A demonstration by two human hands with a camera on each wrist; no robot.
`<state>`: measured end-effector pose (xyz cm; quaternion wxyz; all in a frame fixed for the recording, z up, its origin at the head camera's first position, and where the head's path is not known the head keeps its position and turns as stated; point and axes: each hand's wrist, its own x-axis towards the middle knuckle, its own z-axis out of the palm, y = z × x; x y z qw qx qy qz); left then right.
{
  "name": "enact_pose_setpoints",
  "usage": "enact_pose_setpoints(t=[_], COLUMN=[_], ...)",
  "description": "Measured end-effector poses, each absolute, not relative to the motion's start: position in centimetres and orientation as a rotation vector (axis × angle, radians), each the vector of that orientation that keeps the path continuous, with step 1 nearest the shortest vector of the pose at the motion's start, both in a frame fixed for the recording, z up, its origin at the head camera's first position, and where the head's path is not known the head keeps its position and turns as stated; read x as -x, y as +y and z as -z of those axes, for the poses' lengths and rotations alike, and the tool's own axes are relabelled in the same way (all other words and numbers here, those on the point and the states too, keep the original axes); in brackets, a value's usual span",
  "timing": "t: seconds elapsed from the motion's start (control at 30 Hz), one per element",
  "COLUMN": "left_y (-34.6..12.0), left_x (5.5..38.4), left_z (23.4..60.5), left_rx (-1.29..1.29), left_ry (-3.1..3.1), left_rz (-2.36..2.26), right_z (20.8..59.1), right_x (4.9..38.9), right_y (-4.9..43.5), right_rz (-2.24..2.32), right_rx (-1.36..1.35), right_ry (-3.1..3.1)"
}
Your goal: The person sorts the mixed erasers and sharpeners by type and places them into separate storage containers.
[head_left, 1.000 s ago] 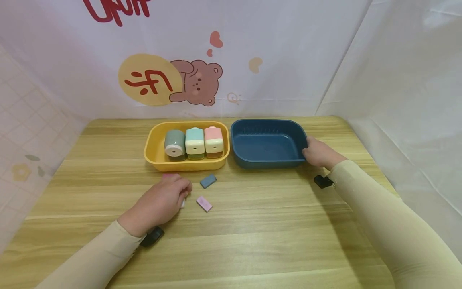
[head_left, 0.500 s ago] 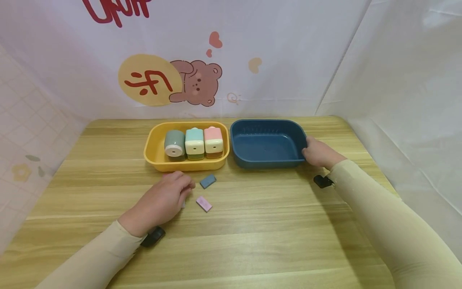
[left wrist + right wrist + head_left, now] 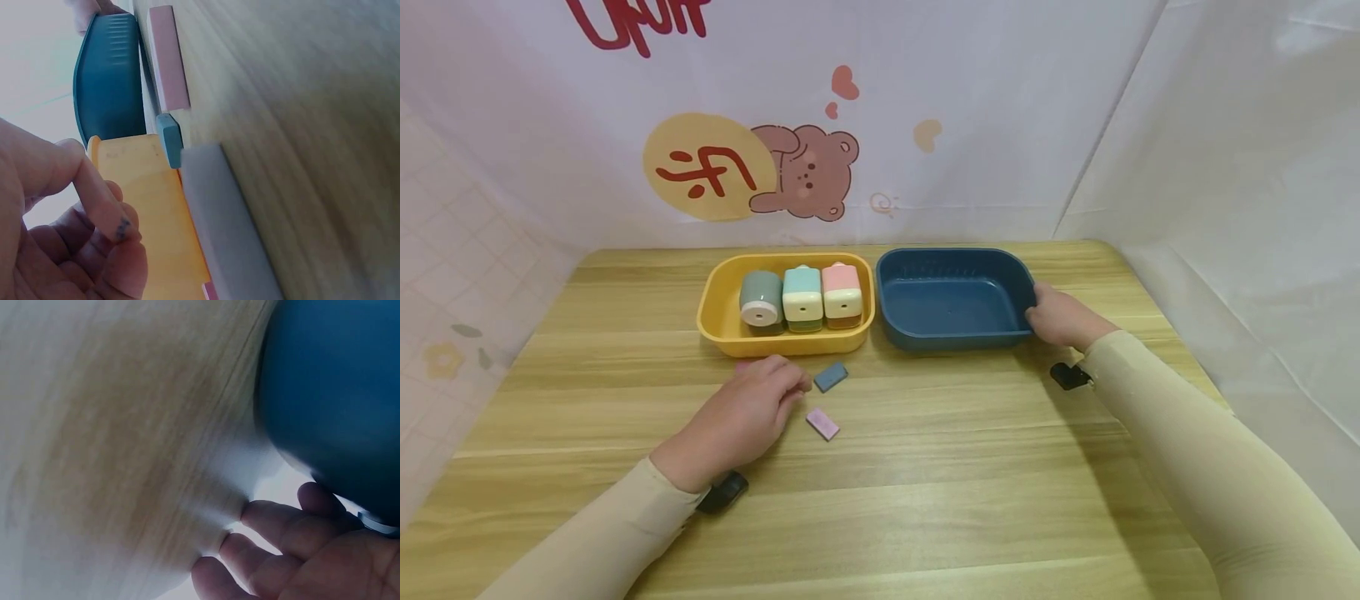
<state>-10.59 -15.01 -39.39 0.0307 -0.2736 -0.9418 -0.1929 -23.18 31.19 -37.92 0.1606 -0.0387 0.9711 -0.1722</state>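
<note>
My left hand (image 3: 741,421) is over the erasers, its fingers curled. In the left wrist view the thumb and a fingertip meet, with a dark smudge at the tip and nothing visible held. A pale grey eraser (image 3: 228,219) lies close by, hidden under the hand from above. Just right of the fingers are a blue eraser (image 3: 831,377) and a pink eraser (image 3: 822,423). Another pink eraser (image 3: 743,365) peeks out beyond the knuckles. My right hand (image 3: 1062,317) grips the end of the dark blue bin (image 3: 955,341) at its rim; its lower fingertips reach down to the table.
A yellow bin (image 3: 718,333) stands left of the blue one, containing a grey pencil sharpener (image 3: 762,292), a mint pencil sharpener (image 3: 802,287) and a pink pencil sharpener (image 3: 841,287). Behind the wooden table (image 3: 925,500) hangs a printed white cloth (image 3: 985,108).
My left hand has shifted slightly right toward the blue eraser, covering the pale eraser corner that showed earlier. The right hand stays on the blue bin.
</note>
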Motion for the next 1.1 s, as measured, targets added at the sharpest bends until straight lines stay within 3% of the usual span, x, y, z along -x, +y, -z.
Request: enact_pose_setpoints(t=[1.1], left_y=[-13.5], left_x=[10.8], left_z=[39.6], left_rx=[0.894], left_ry=[-2.92], left_rz=[0.645], right_z=[38.5], right_x=[23.3], right_y=[31.5], right_rz=[0.492], right_rx=[0.128], right_ry=[2.777])
